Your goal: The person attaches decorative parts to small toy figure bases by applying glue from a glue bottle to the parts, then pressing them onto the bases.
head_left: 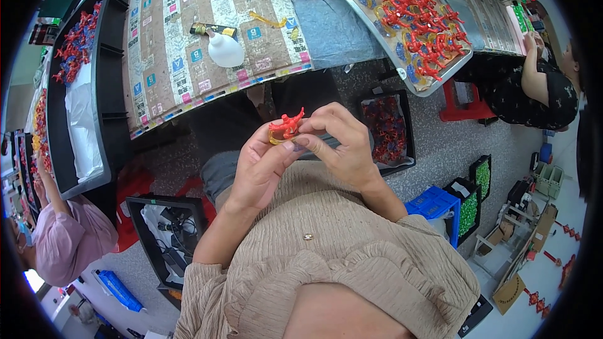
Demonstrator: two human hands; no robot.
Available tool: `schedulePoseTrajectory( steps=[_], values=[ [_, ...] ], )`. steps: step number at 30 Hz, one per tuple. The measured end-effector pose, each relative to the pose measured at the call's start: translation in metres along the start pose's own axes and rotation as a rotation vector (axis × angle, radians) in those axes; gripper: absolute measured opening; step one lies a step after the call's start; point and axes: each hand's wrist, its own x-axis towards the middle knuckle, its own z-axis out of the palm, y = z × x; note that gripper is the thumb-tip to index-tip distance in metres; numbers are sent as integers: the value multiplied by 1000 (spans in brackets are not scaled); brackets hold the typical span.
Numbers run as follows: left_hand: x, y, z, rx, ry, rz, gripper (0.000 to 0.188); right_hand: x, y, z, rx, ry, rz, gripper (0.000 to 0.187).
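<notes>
- The left hand (254, 166) is grasping the small red plastic figurine with outstretched arms and a translucent yellow ring (287, 127) by its lower side; a loosening grip could be letting it drop, since it is sitting off the tabletop, above the lap.
- The right hand (339, 141) is pinching at the figurine's other side; pressing unevenly could be twisting the thin arms or ring. Its fingertips are hiding the exact contact.
- At far left, a deep black plastic tray (110, 69) is holding red and blue pieces and white sheeting.
- On the paper-covered tabletop (151, 97), a white plastic squeeze bottle (226, 50) is lying near the front edge, standing between the hands and a yellow strip (267, 20).
- Rightward, a black crate (411, 132) is resting on the floor, and a pale, crowded metal-looking tray (377, 43) is overhanging the tabletop's edge.
</notes>
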Motion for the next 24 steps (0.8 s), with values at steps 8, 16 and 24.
schedulePoseTrajectory(
  steps=[8,16,24],
  values=[
    [0,4,-5,-18,26,-117,22,-2,2,-5,-101,-79,-84,16],
    [-3,6,-2,25,44,-152,24,-6,0,-4,-74,-115,-11,17],
    [-3,7,-3,92,46,-151,23,-8,0,0,-3,-76,51,22]
  ],
)
